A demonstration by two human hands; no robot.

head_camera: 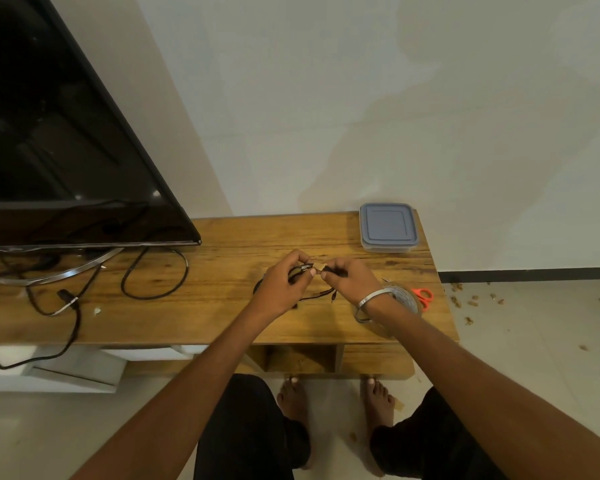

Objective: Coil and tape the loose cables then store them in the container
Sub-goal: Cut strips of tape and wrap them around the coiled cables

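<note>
Cable (pixel 303 270), a small dark coil, is held above the middle of the table (pixel 222 278), pinched between both hands. Left hand (pixel 281 289) curls its fingers round the coil; right hand (pixel 352 280) pinches a strip of brown tape (pixel 318 266) against it. Loose cable ends hang to the wood beneath. Just right of the right wrist lie a tape roll (pixel 407 299) and orange scissors (pixel 424 296). At the far right corner sits the lidded container (pixel 388 226).
</note>
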